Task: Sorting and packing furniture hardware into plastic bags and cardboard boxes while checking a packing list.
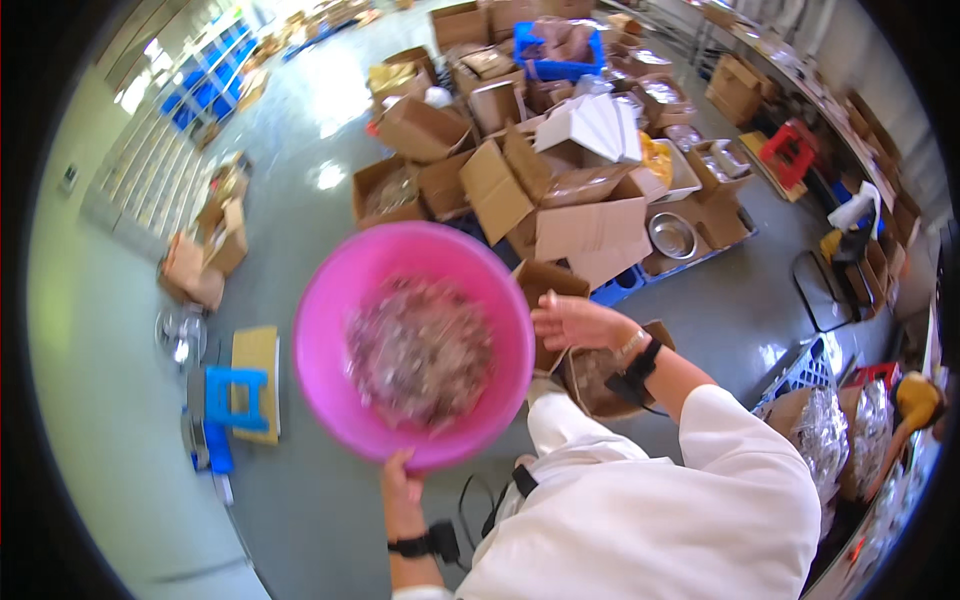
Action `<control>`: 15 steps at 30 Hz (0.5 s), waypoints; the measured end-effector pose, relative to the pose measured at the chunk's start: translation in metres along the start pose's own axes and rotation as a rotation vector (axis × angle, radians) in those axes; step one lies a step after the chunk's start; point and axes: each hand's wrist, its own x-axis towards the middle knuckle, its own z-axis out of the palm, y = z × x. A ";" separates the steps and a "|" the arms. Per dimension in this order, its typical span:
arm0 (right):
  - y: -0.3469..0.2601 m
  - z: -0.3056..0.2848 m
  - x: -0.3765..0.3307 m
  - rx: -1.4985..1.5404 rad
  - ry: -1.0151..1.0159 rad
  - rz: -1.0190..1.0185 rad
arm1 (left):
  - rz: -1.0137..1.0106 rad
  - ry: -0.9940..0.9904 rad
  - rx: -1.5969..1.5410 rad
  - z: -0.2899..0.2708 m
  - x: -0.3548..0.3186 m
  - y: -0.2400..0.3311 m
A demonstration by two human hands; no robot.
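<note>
Two hands at one pink basin of mixed scraps

One pink plastic basin (415, 345), holding a blurred heap of shiny scraps (420, 350), was carried above the grey floor (300, 190). The left hand (400, 492) pinched the basin's near rim, fingers curled under it, and was the only hand gripping. The right hand (575, 322) hovered just right of the basin, fingers loosely spread toward its rim, not clearly touching. Open cardboard boxes (560, 210) lay beyond the basin.

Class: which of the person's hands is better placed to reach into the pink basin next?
Right. The right hand is free at the pink basin rim; the left hand grips its near edge, supporting it.
</note>
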 end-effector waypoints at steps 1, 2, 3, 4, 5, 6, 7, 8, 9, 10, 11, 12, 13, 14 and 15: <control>-0.039 -0.029 0.030 0.138 0.099 -0.112 | 0.043 0.018 0.003 0.020 -0.002 0.009; -0.082 -0.077 0.061 0.488 -0.068 -0.216 | 0.044 0.067 0.002 0.033 0.004 0.019; -0.124 -0.110 0.082 0.597 0.165 -0.350 | 0.053 0.094 0.004 0.049 0.006 0.028; -0.170 -0.139 0.101 0.696 0.322 -0.451 | 0.065 0.123 0.002 0.066 0.009 0.033; -0.212 -0.160 0.124 0.793 0.474 -0.541 | 0.081 0.177 -0.011 0.076 0.015 0.037; -0.243 -0.173 0.150 0.832 0.530 -0.605 | 0.105 0.245 -0.026 0.081 0.019 0.041; -0.274 -0.185 0.172 0.847 0.577 -0.635 | 0.122 0.266 -0.043 0.089 0.024 0.046; -0.301 -0.197 0.191 0.861 0.623 -0.667 | 0.139 0.286 -0.061 0.096 0.028 0.050; -0.321 -0.206 0.215 0.852 0.633 -0.671 | 0.148 0.297 -0.067 0.099 0.031 0.055; -0.336 -0.213 0.233 0.847 0.647 -0.679 | 0.069 0.422 -0.038 0.101 0.036 0.060; -0.348 -0.220 0.249 0.769 0.675 -0.711 | -0.013 0.544 -0.010 0.105 0.042 0.063; -0.359 -0.224 0.263 0.795 0.710 -0.702 | -0.010 0.551 -0.012 0.111 0.048 0.065; -0.369 -0.229 0.272 0.791 0.680 -0.705 | -0.017 0.572 -0.041 0.117 0.054 0.064; -0.378 -0.235 0.280 0.786 0.650 -0.710 | -0.025 0.590 -0.070 0.124 0.060 0.064; -0.381 -0.238 0.290 0.786 0.654 -0.706 | -0.031 0.615 -0.053 0.140 0.063 0.068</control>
